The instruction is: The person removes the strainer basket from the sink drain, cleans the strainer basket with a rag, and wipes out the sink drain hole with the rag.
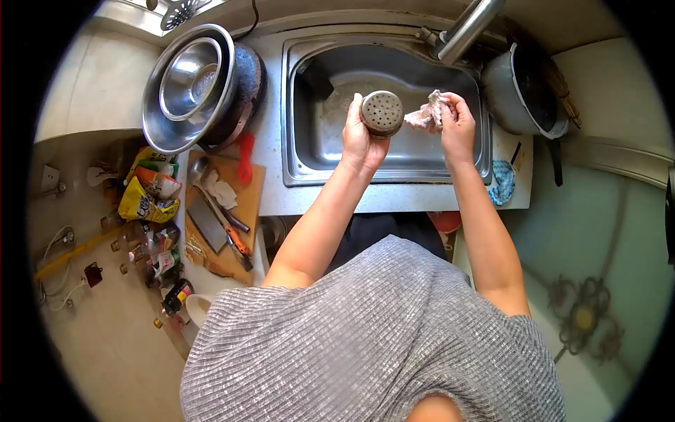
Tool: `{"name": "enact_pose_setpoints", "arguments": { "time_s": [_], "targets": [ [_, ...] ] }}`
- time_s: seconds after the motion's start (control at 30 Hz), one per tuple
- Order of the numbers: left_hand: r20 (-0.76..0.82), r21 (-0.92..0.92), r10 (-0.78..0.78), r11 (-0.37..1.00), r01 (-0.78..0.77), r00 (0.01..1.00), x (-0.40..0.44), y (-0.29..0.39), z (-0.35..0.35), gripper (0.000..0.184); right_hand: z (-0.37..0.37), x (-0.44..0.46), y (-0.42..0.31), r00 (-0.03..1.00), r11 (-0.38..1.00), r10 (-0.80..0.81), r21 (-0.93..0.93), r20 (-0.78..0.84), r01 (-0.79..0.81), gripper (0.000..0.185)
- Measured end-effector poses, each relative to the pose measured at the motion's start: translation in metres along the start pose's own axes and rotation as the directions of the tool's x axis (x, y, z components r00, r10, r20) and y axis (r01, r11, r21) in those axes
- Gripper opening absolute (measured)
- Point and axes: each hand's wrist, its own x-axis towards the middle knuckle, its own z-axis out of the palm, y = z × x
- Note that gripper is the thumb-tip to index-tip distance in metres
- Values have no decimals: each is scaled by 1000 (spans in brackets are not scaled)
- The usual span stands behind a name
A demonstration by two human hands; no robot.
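Over the sink (pixel 290 155), my left hand (pixel 360 141) grips a round, stained metal strainer (pixel 382 111), its flat end dotted with small holes and turned up toward me. My right hand (pixel 458 130) pinches a crumpled, pinkish-white rag (pixel 430 112) just to the right of the strainer. A small gap separates the rag from the strainer. Both hands are above the basin, below the metal faucet (pixel 470 32). The strainer's far side is hidden from me.
Nested steel bowls (pixel 156 105) stand left of the sink. Below them, a cutting board (pixel 242 176) bears a cleaver (pixel 207 224), a ladle (pixel 199 171) and other utensils. On the right are a pot (pixel 500 98) and a blue-white cloth (pixel 502 184). Bottles and packets crowd the far left.
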Motion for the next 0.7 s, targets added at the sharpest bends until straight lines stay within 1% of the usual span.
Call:
{"name": "enact_pose_setpoints", "arguments": {
  "time_s": [0.03, 0.1, 0.13, 0.17, 0.23, 0.27, 0.3, 0.33, 0.37, 0.4, 0.47, 0.53, 0.57, 0.6, 0.63, 0.7],
  "targets": [
    [4, -11, -13, 1000, 13, 1000, 0, -1, -1, 39, -3, 0, 1, 1000, 999, 9, 47, 26, -10, 15],
    [-17, 32, 14, 999, -13, 1000, -2, -1, 2, 42, -6, 0, 0, 997, 989, 23, 142, 80, -34, 17],
    [-28, 56, 27, 998, -26, 999, -3, -1, 4, 44, -7, -2, -3, 992, 976, 59, 202, 110, -81, 18],
    [20, 199, 91, 976, -93, 996, -3, -1, 0, 44, -8, -4, -7, 985, 957, 94, 261, 142, -129, 19],
    [146, 454, 189, 859, -235, 971, -3, 4, -6, 45, -13, -5, -10, 972, 911, 138, 360, 190, -200, 21],
    [295, 673, 152, 667, -318, 943, -5, 14, -11, 41, -17, -3, -5, 967, 888, 152, 402, 205, -225, 21],
    [352, 795, 115, 488, -361, 929, -10, 20, -7, 30, -21, -1, -1, 961, 862, 165, 442, 221, -249, 22],
    [582, 802, 111, 85, -591, 806, -13, 30, 3, 26, -24, 0, 2, 960, 857, 174, 446, 220, -257, 23],
    [759, 617, 2, -321, -719, 651, -16, 37, 14, 24, -26, 1, 5, 958, 853, 185, 449, 221, -268, 23],
    [789, 542, -56, -407, -735, 612, -21, 39, 21, 24, -27, 1, 8, 955, 848, 195, 451, 224, -279, 23],
    [825, 360, -182, -560, -746, 535, -30, 39, 30, 24, -27, 1, 15, 937, 826, 257, 450, 237, -340, 23],
    [789, 267, -251, -681, -682, 560, -31, 34, 33, 24, -19, -5, 13, 920, 791, 304, 472, 249, -389, 23],
    [767, 215, -283, -732, -646, 575, -31, 32, 34, 25, -16, -6, 15, 893, 770, 308, 465, 329, -437, 23],
    [762, 149, -302, -780, -608, 573, -28, 29, 31, 26, -15, -7, 17, 860, 748, 311, 454, 405, -484, 23],
    [774, 116, -301, -798, -591, 558, -26, 27, 29, 27, -13, -9, 18, 821, 726, 310, 438, 479, -530, 23],
    [797, 48, -300, -833, -551, 524, -23, 23, 27, 29, -5, -14, 19, 839, 778, 310, 389, 446, -494, 28]
  ]
}}
